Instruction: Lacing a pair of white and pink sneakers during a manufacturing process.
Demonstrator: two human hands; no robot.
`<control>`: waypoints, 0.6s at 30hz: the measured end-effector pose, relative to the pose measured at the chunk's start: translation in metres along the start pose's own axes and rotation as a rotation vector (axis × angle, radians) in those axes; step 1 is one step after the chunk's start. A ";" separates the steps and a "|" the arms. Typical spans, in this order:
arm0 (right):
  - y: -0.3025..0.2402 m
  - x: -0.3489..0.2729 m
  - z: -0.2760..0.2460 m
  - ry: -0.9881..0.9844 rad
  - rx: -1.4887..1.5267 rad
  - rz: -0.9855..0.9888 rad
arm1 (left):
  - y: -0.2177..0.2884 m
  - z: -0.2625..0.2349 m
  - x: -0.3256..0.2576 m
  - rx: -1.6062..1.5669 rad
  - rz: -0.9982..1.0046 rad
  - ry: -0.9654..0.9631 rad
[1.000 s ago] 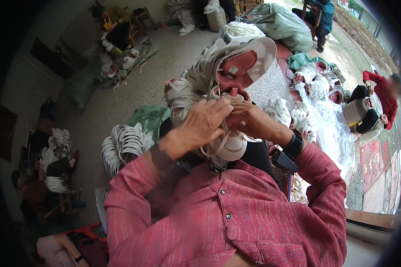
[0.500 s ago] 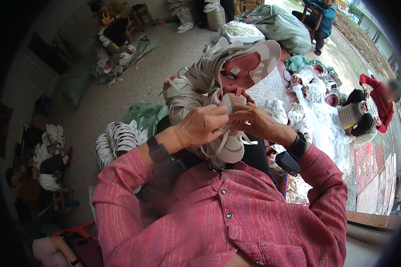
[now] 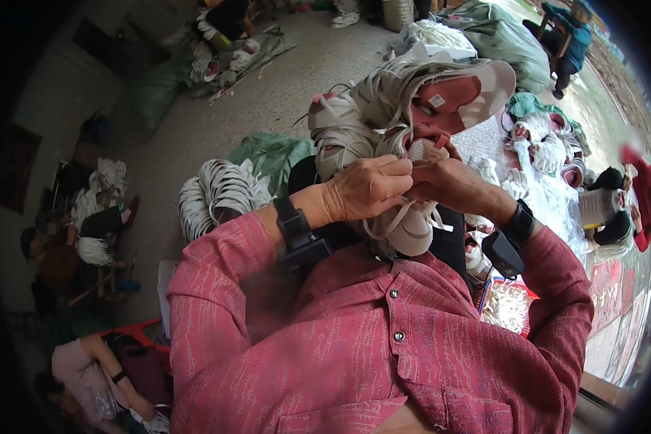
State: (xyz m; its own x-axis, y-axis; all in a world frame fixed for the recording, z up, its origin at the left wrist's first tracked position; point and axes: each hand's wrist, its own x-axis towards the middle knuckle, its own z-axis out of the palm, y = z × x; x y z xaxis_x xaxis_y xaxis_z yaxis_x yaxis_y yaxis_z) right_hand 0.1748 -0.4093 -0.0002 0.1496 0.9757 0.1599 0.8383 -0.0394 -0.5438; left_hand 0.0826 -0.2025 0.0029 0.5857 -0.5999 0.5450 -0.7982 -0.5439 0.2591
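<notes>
A beige sneaker [image 3: 411,233] rests in my lap with its rounded toe toward me, and a pale shoelace [image 3: 392,218] loops across its front. My left hand [image 3: 365,189] is closed over the upper with its fingertips pinched on the lace. Beside it, almost touching, my right hand [image 3: 459,186] is also closed, its thumb and forefinger pinching at the lace; the fingertips hide part of the contact. Just beyond my hands lies a pile of similar pale shoes [image 3: 340,129], one showing a red lining [image 3: 448,101] and a small white label.
A stack of white shoe parts [image 3: 220,195] and a green sack [image 3: 271,155] lie at left. More shoes [image 3: 546,148] and clear plastic sheeting [image 3: 550,210] lie at right. A bundle of white laces [image 3: 505,304] sits by my right forearm. Several other people sit around the room.
My view has shifted, so the scene sits farther right in the picture. Both hands remain pinched together over the sneaker, with little change in their grip.
</notes>
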 end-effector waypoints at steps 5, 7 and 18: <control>-0.007 -0.008 -0.030 0.275 -0.774 -0.246 | 0.001 -0.014 0.003 -0.136 -0.045 -0.100; 0.021 -0.033 -0.087 0.456 -0.871 0.086 | 0.006 -0.016 0.000 -0.151 -0.050 -0.109; 0.035 -0.093 0.019 0.496 0.362 0.537 | 0.024 0.031 0.029 0.310 -0.258 -0.160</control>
State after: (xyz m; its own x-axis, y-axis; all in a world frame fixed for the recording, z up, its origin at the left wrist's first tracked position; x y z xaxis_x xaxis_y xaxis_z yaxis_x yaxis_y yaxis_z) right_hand 0.1802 -0.4969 -0.0497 0.7689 0.6313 0.1018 0.3774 -0.3195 -0.8692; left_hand 0.0850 -0.2510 0.0005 0.7943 -0.4917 0.3567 -0.5573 -0.8235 0.1057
